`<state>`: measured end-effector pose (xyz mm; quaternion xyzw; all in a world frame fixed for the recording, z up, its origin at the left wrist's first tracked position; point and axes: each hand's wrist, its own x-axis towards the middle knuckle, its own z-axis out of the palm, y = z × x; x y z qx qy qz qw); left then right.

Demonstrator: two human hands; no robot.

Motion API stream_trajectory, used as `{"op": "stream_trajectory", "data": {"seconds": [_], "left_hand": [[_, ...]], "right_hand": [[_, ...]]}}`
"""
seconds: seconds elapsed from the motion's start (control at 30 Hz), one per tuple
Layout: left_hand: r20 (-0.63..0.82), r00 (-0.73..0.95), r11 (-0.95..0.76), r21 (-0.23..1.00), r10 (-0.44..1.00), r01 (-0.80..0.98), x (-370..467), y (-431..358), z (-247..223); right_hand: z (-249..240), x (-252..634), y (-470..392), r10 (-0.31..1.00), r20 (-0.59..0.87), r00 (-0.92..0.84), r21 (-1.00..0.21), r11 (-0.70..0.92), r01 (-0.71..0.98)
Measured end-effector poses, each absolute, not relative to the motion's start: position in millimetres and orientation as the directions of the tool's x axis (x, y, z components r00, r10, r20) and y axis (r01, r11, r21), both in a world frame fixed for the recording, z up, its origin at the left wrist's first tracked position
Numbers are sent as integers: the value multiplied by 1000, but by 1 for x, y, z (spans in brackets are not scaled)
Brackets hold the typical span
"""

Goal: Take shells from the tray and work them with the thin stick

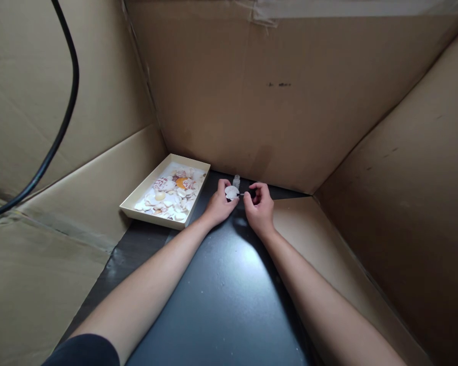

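Near the back of the dark table, my left hand (220,203) is closed on a white shell (232,192), its thumb and fingers at the shell's edges. Just to the right, my right hand (260,206) pinches a small black brush-like tool (252,193), whose thin tip reaches to the shell's right side. A small clear glass bottle (236,181) stands behind the shell. At the left, a cream tray (162,221) holds several white shells, striped ones and an orange one (182,183).
Cardboard walls (236,101) enclose the back and both sides. A flat cardboard piece (313,229) lies to the right of the dark tabletop (213,295). A black cable (70,101) hangs at the upper left.
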<state>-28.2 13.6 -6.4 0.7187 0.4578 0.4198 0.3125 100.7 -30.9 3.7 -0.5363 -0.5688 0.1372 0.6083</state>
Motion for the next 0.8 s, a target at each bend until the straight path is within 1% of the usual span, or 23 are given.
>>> {"op": "stream_trajectory", "data": {"seconds": [0.13,0.27,0.4,0.53,0.7,0.8], "left_hand": [[321,239,-394,833,916,389,-28,15,-7],[325,243,-398,834,914,381,-29,16,-8],[318,254,-396,841,913,368,-29,17,-10],[338,259,-416,832,905,368,-28,17,-9],[399,166,-431,796,902,425,-29,16,-8],[388,179,-427,804,904,414,-30,16,-9]], "right_hand": [[4,101,-31,783,556,279,-805,424,415],[4,100,-31,776,552,304,-800,390,457],[5,100,-31,779,565,273,-793,420,442],[6,101,-31,767,580,277,-771,407,490],[8,103,-32,747,591,304,-791,464,398],[5,105,-30,746,558,363,-824,445,350]]}}
